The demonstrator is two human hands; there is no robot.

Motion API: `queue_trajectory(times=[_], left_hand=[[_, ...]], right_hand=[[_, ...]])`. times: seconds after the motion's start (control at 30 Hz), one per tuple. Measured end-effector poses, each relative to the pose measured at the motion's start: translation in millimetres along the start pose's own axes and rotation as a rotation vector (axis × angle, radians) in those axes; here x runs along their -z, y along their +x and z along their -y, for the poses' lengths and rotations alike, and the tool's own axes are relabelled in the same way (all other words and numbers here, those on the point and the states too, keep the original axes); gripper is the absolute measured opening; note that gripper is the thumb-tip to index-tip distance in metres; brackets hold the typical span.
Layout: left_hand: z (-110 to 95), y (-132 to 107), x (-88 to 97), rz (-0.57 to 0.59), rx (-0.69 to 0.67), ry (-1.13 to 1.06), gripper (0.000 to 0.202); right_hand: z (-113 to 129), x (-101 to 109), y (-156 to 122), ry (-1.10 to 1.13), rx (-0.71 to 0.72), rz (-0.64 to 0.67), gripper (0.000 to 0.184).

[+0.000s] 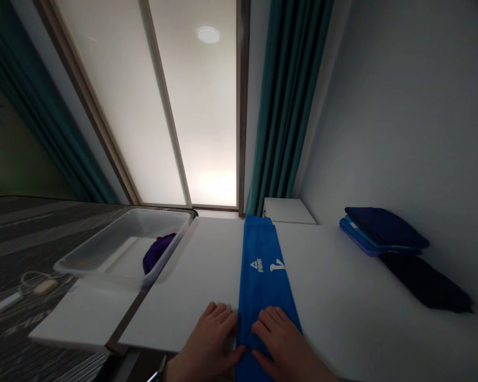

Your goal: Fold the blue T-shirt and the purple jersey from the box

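Note:
A bright blue garment [259,286], folded lengthwise into a long narrow strip, lies on the white table from its far edge to the bottom of the view. White PEAK lettering and part of another white mark show on it. Beside its left edge rests my left hand [213,339], thumb touching the cloth and set apart from the bent fingers. My right hand [281,339] lies on top of the near part, fingers bent and thumb apart, with cloth showing between them. The garment's near end runs out of view.
Folded dark and blue clothes [386,231] are stacked at the right, beside a black cloth [426,284]. A clear plastic bin [103,273] at the left holds a purple cloth [157,254]. A white box [289,210] stands beyond the table [199,276]. A corded device [8,302] lies far left.

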State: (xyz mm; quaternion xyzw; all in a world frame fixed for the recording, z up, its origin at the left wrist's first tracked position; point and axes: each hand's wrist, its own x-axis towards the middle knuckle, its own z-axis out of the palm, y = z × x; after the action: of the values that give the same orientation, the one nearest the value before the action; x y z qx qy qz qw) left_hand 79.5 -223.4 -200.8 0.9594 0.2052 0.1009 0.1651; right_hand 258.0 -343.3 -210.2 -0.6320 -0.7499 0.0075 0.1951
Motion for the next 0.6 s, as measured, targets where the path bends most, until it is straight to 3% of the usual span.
queue_trajectory(times=[0.23,0.6], left_hand=[[-10.5,-10.8,-13.3,-0.086,0.051,-0.004,0.008],[-23.4,-14.5,-8.8,-0.086,0.04,-0.034,0.009]], right_hand=[[4.6,-8.8,4.9,0.002,0.01,-0.039,0.02],[7.0,-8.9,4.2,-0.044,0.042,-0.048,0.026]])
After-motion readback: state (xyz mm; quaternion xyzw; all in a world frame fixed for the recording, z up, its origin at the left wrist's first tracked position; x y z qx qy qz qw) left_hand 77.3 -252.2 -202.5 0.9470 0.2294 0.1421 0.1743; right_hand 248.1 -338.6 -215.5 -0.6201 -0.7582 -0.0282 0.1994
